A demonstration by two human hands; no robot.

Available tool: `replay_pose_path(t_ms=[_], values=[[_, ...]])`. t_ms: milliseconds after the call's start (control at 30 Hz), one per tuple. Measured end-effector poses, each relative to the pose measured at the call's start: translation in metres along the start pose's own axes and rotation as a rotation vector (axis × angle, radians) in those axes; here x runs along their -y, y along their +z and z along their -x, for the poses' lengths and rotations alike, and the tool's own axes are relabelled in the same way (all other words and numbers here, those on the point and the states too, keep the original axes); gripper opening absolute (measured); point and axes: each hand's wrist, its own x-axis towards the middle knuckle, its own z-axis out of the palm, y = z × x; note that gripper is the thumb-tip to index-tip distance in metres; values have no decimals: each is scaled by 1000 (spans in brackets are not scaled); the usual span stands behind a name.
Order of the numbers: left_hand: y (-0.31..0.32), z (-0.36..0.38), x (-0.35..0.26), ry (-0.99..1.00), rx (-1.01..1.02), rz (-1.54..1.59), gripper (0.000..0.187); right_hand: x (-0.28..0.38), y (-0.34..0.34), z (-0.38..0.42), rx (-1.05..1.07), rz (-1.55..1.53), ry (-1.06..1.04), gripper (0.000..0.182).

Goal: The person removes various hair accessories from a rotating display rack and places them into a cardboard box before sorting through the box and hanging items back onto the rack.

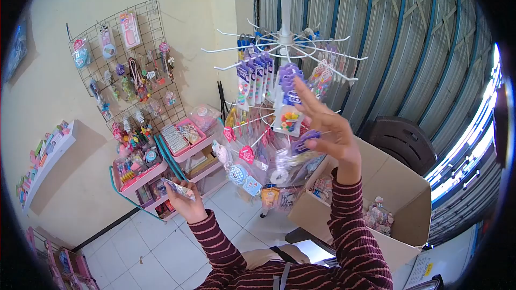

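Observation:
My left hand is closed on a small clear plastic packet with pale, colourful contents, held low on the left. My right hand is raised at the rotating display rack, fingers spread and thumb apart. Its index fingertip is at the purple header of a packet of colourful beads hanging from a hook; whether it touches cannot be made out. Another purple-topped packet shows by the thumb, partly hidden. More purple-and-white packets hang in a row to the left.
Below my right arm stands an open cardboard box with small packets inside. Behind it is a dark brown chair. A pink tiered cart stands left, under a wire grid hung with trinkets. A white shelf is on the wall.

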Motion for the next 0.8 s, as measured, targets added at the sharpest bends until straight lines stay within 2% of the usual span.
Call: replay_pose_path(t_ms=[100, 167, 233, 300, 367, 433, 500, 533, 567, 700, 733, 767, 800], values=[[-9, -6, -2, 4, 33, 58, 24, 5, -14, 9, -47, -28, -21, 16], [-7, -5, -2, 21, 13, 16, 23, 5, -25, 17, -159, -34, -23, 14], [9, 3, 1, 40, -33, 21, 23, 6, -39, 22, -172, 21, -28, 13], [14, 5, 4, 57, -76, 24, 23, 6, -50, 25, -282, 161, 6, 11], [10, 3, 7, -3, -23, 30, 23, 4, -61, 27, -335, 179, 13, 11], [0, 0, 9, -10, 5, 67, 23, -2, -78, 31, -488, 209, 32, 11], [-16, -8, 9, -77, 183, 98, 23, -4, -88, 33, -538, 237, 34, 13], [-2, -2, 8, -17, 10, 81, 23, -2, -94, 35, -591, 193, 52, 13], [-3, -4, 8, -13, 2, 86, 24, 0, -100, 36, -644, 154, 64, 14], [-21, -18, 0, 31, -3, 113, 25, 17, -109, 29, -625, 263, -25, 13], [-9, -7, -4, -25, 72, 145, 24, 23, -107, 23, -597, 322, -41, 25], [6, 0, -5, 0, -35, 167, 25, 30, -106, 17, -598, 325, -55, 25], [10, 2, -5, 37, -38, 143, 25, 36, -105, 8, -548, 331, -100, 25]])
